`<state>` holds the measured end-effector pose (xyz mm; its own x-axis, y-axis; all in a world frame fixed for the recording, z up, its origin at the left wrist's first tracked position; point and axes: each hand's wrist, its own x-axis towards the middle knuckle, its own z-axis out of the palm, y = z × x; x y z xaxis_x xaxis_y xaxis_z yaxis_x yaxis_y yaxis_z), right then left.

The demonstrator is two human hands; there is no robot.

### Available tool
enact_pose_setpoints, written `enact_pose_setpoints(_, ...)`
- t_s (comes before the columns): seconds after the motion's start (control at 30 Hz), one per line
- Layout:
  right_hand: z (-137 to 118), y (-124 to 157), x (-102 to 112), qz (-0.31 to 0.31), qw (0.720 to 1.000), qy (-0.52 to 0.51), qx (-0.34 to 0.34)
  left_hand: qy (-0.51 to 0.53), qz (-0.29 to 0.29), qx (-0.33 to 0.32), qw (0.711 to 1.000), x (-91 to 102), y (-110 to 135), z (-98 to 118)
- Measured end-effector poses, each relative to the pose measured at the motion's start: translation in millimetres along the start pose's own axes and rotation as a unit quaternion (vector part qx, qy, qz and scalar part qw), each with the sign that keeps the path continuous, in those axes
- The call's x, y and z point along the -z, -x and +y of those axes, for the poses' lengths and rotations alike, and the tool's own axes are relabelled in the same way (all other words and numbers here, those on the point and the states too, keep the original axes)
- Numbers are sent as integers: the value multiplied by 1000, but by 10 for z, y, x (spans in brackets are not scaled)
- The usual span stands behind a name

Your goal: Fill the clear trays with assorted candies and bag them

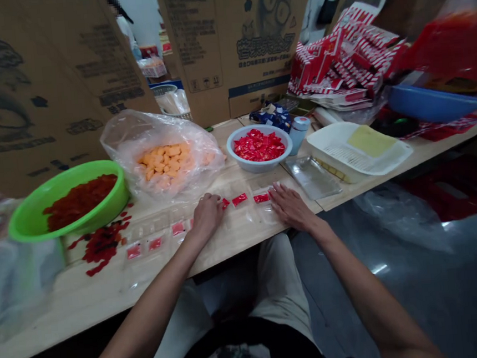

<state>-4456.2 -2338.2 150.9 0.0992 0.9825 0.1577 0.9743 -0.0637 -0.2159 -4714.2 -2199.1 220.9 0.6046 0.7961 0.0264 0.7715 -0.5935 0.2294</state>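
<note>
Red packets [239, 200]: left hand [208, 214] curled at one, hold unclear; right hand [289, 204] spread, touching another.

pale wooden table [81, 293], printed cardboard panels [198, 54] behind, glossy grey floor [353, 247]

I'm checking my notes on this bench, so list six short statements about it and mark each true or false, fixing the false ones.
1. Orange pieces lie in the clear bag. True.
2. Nothing stands left of the clear bag. False: the green bowl does.
3. The right hand is at a red packet. True.
4. Only the right hand is over the table. False: the left hand is there too.
5. A blue flask stands between the pale blue bowl and the white basket. True.
6. The white basket is full of red packets. False: a flat yellow piece lies in it.
</note>
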Motion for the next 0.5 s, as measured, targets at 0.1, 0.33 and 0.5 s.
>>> enact_pose_setpoints(0.1, -171, -51, -31, -16, 999, 41, -21, 14, -29, -53, 998, -59, 52, -176)
enact_pose_setpoints(0.33, -834, -222, -81, -12, 994, 36, 105, 12, 4, -127, 992, -269, 104, -199)
enact_pose_setpoints(0.5, -1045, -292, -335, -15, 989, 20, 143, 1, -19, -221, 975, -455, 312, -190)
